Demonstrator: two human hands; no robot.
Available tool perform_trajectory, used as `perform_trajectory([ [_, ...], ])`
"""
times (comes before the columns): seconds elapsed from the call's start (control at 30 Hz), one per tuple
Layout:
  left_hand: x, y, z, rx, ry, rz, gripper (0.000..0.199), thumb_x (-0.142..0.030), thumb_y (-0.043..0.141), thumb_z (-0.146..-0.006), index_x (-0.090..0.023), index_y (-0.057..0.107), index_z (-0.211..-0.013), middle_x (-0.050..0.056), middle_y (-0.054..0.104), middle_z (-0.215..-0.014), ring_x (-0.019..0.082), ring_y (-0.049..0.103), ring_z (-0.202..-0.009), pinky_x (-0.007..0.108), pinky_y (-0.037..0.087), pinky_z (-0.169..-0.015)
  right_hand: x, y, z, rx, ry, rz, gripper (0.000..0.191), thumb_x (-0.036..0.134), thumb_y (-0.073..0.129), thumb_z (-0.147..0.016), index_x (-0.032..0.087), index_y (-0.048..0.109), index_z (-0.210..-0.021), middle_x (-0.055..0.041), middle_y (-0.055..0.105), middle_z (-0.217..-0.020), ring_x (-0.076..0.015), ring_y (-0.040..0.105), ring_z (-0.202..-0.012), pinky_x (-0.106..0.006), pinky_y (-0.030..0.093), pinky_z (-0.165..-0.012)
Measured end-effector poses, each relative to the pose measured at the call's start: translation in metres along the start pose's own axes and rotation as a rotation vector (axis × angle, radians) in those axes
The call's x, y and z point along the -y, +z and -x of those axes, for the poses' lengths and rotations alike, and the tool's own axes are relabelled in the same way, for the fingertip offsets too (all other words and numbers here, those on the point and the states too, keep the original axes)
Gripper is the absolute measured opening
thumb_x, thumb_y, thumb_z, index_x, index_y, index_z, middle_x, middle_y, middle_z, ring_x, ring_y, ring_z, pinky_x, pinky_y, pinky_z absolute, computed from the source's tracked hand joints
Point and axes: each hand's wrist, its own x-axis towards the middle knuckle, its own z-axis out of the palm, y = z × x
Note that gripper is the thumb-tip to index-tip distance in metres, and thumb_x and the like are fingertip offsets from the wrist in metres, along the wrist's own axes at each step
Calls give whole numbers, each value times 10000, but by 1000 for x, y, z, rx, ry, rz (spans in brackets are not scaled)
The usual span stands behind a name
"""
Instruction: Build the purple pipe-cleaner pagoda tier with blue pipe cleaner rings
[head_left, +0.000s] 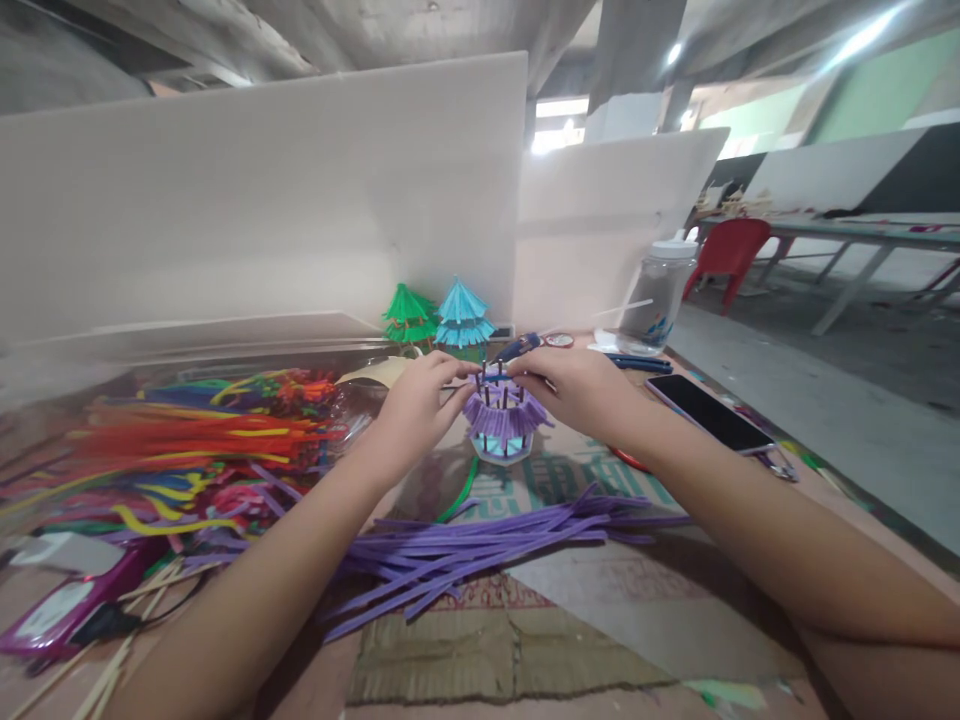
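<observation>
- The purple model (pixel 505 418) stands on the table, between the two hands and near the middle of the view, with a frilled purple roof around dark posts (pixel 484 400) and a pale, many-sided base (pixel 501 446).
- The left hand (pixel 420 402) is at the upper left side of the model, forefinger and thumb reaching toward the posts from either side of a narrow gap (whether they pinch anything, I cannot tell).
- The right hand (pixel 589 390) is at the upper right side, its forefinger and thumb close together near the post tops and the other fingers curled in (what lies between the tips is too small to tell).
- A short blue strip (pixel 495 378) crosses between the posts, at the level of the fingertips.
- Behind the hands, a green model (pixel 409 312) and a light blue model (pixel 463 315) stand side by side (both with tiered, pointed roofs) in front of a white board (pixel 262 200).
- Loose purple strips (pixel 480 545) lie in a bundle nearer the person, partly over cardboard (pixel 480 650).
- A heap of colourful strips (pixel 202 430) (red, orange, yellow, blue) spreads to the left.
- To the right are a dark phone (pixel 709 412) and a clear bottle (pixel 656 300) with a white lid.
</observation>
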Motion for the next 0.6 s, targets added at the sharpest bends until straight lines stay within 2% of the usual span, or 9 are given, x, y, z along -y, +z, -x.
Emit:
perform_trajectory([
  [0.2,4,5,0,14,-6,43,208,-263,579,-959,-177,719,-1087,79,683,-1021,219,627,-976,363,489,-884,0,2,0,24,-38,-31,252,166,540,-953,199,757,-1078,-49,793,-998,-215,732,-883,-307,485,-740],
  [0.6,4,9,3,38,0,4,229,-264,548,-973,-210,722,-1112,76,675,-1056,232,619,-991,372,488,-867,1,1,1,56,-53,0,271,155,534,-949,213,757,-1091,-41,797,-982,-195,723,-848,-295,472,-716],
])
